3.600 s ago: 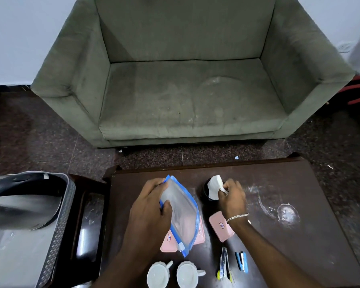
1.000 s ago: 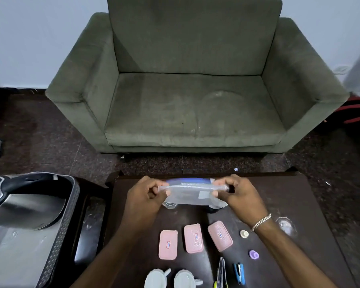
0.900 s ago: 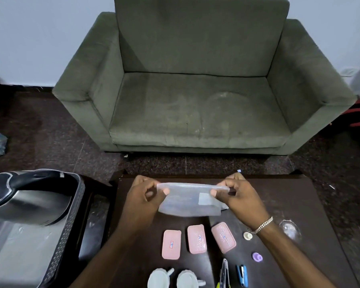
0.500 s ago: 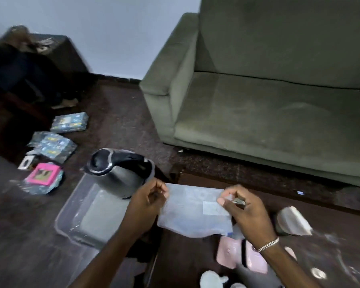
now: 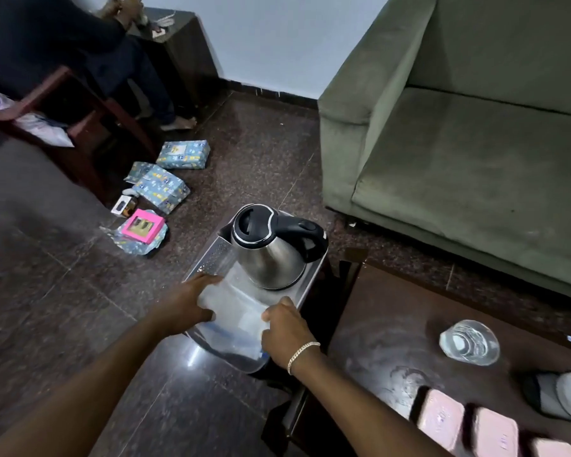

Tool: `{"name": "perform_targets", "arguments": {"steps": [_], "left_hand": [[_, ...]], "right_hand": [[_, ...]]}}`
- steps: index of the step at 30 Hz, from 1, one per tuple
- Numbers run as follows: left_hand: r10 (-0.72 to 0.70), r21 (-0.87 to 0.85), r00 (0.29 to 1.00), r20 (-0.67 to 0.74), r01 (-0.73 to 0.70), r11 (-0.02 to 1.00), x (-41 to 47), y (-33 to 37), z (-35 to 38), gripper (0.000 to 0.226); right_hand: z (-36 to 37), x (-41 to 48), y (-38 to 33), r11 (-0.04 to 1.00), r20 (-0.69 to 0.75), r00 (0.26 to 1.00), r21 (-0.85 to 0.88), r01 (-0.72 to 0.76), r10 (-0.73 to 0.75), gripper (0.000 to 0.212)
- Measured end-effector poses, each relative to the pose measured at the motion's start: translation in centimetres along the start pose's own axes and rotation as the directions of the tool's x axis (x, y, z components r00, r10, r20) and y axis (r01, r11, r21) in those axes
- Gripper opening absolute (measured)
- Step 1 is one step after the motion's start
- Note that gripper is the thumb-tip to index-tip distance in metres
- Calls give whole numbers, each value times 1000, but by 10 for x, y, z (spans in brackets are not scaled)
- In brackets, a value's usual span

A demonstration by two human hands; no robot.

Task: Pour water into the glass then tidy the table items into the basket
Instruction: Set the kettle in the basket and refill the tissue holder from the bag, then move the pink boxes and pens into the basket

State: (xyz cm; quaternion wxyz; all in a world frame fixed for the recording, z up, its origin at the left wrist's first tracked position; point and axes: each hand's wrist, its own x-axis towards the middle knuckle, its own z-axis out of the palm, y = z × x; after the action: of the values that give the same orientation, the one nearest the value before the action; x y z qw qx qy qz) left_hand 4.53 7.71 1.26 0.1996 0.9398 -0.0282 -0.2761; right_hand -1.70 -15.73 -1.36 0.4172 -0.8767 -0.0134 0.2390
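Note:
A clear plastic basket [image 5: 208, 258] stands left of the dark table [image 5: 376, 324], with a steel kettle [image 5: 271, 249] at its far end. Both hands hold a translucent blue-edged zip pouch [image 5: 236, 316] low inside the basket's near half. My left hand [image 5: 187, 303] grips the pouch's left edge and my right hand [image 5: 285, 329], with a bracelet on the wrist, grips its right edge. A glass of water [image 5: 470, 341] stands on the table. Pink cases [image 5: 442, 413] lie at the table's near edge, beside a black and white object [image 5: 561, 394].
A green sofa [image 5: 475, 143] stands beyond the table. Wrapped boxes [image 5: 165, 173] and a pink box [image 5: 142, 225] lie on the floor to the left. A person sits on a wooden chair [image 5: 47, 103] at far left.
The view has swung left from the table to the basket. Both hands carried the pouch left and down, from above the table into the basket in front of the kettle.

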Motion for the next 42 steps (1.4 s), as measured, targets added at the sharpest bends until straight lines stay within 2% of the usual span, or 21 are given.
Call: {"name": "perform_targets", "arguments": {"steps": [3, 6, 9, 11, 13, 15, 16, 18, 20, 23, 27, 31, 34, 39, 42], "left_hand": [[10, 51, 1000, 26, -12, 999, 13, -13, 15, 83], [27, 41, 999, 33, -29, 999, 24, -19, 30, 84], [33, 48, 999, 38, -35, 998, 31, -22, 42, 91], [21, 232, 997, 77, -39, 972, 31, -23, 52, 101], [4, 538, 999, 47, -29, 842, 27, -22, 61, 107], [55, 655, 999, 0, -42, 754, 25, -20, 65, 102], [94, 647, 996, -1, -71, 759, 25, -19, 67, 96], [131, 545, 990, 43, -133, 828, 27, -19, 67, 82], [133, 472, 985, 107, -168, 866, 29, -18, 70, 77], [105, 467, 980, 171, -175, 867, 28, -17, 77, 80], [127, 461, 981, 146, -181, 869, 27, -13, 76, 81], [155, 402, 982, 104, -185, 897, 17, -2, 65, 76], [223, 337, 974, 26, -219, 916, 3, 20, 57, 64], [411, 123, 897, -163, -395, 910, -23, 82, 63, 44], [509, 64, 845, -162, -506, 860, -30, 129, 88, 46]], "right_hand": [[14, 13, -10, 971, 58, 998, -238, 9, 5, 27], [24, 23, -12, 891, 65, 998, -454, 22, 8, 33], [30, 27, -7, 805, 50, 999, -593, 22, 10, 31], [32, 27, -3, 758, 61, 998, -652, 20, 27, 32], [34, 26, -3, 712, 39, 999, -702, 9, 26, 32], [37, 28, -6, 670, 8, 1000, -742, 21, -23, 29], [39, 29, -8, 661, 0, 997, -749, 47, -72, 28], [45, 32, -13, 676, 28, 985, -724, 138, -170, 28], [50, 32, -12, 701, 110, 982, -689, 185, -151, 30], [57, 30, -4, 698, 179, 983, -698, 160, -46, 34], [54, 26, 4, 747, 143, 982, -638, 188, -125, 29], [36, 15, 6, 831, 52, 972, -510, 222, -228, 24], [19, 1, 17, 900, -62, 962, -373, 226, -267, 22], [-19, -41, 61, 983, -285, 942, -93, 155, -176, 25], [-45, -77, 105, 996, -353, 932, -23, 83, -85, 24]]}}
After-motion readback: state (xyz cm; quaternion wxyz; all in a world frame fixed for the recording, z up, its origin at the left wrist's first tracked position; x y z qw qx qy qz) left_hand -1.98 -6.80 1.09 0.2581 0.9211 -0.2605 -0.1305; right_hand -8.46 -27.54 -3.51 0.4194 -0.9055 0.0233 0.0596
